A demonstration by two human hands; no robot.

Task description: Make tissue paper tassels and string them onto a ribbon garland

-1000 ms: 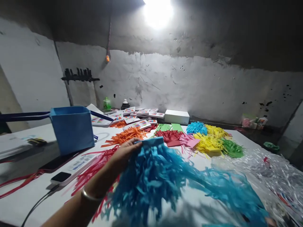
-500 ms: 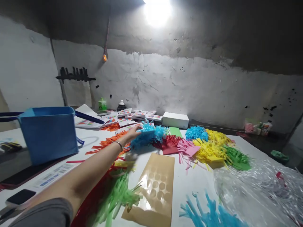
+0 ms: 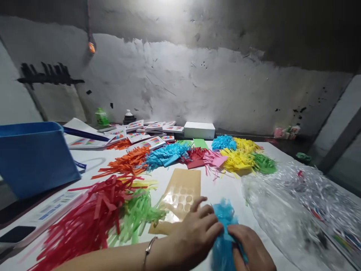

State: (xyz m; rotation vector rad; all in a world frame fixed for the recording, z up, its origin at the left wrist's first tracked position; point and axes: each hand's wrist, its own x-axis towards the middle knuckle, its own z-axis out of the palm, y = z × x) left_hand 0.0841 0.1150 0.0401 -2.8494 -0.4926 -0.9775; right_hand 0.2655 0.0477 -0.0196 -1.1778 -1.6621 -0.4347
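A white table (image 3: 220, 195) filled most of the view, with a blue fabric bin (image 3: 34, 158) standing at its left edge and a heap of crinkled clear plastic (image 3: 299, 210) spread over its right side. Piles of fringed paper lay across the middle: a red pile (image 3: 90, 214) touching a green pile (image 3: 135, 214) near the front, and orange (image 3: 124, 165), blue, red, pink, yellow and green ones in a row further back. A tan sticker sheet (image 3: 180, 192) (dotted with round shapes) lay flat between them. At the near edge, the left hand (image 3: 197, 233) and the right hand (image 3: 251, 252) met around a small bunch of blue fringed paper (image 3: 224, 229), fingers curled closed on it from either side; it seemed pinched upright, though blur hid the lower part.
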